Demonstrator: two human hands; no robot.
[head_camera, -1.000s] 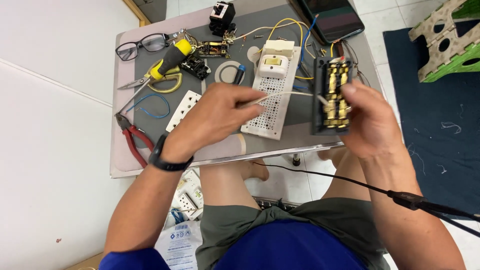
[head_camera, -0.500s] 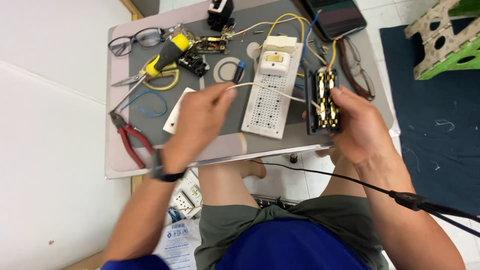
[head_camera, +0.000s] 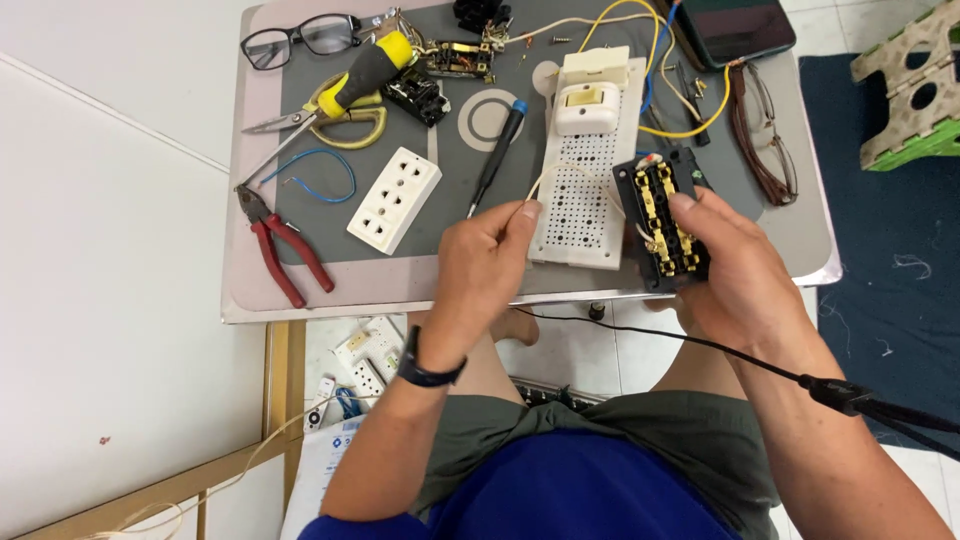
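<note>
My right hand (head_camera: 735, 265) grips a black socket body with brass contacts (head_camera: 662, 222), held upright over the near edge of the small table (head_camera: 300, 300). My left hand (head_camera: 480, 270) pinches a thin pale wire (head_camera: 560, 172) that arcs across to the socket body. Under the wire lies a white perforated board (head_camera: 585, 200) with a white switch (head_camera: 586, 105) at its far end. A blue-tipped screwdriver (head_camera: 497, 155) lies just beyond my left hand.
A white socket faceplate (head_camera: 394, 199), red pliers (head_camera: 280, 250), a yellow-handled screwdriver (head_camera: 365, 70), scissors, spectacles (head_camera: 300, 38), brown glasses (head_camera: 755, 140), a phone (head_camera: 735, 28), and yellow and blue wires sit on the table. A black cable (head_camera: 700, 345) crosses my lap. A green stool (head_camera: 915, 85) stands to the right.
My left hand has pulled back toward me with the wire, uncovering the white faceplate. My right hand has tilted the socket body and brought it slightly nearer.
</note>
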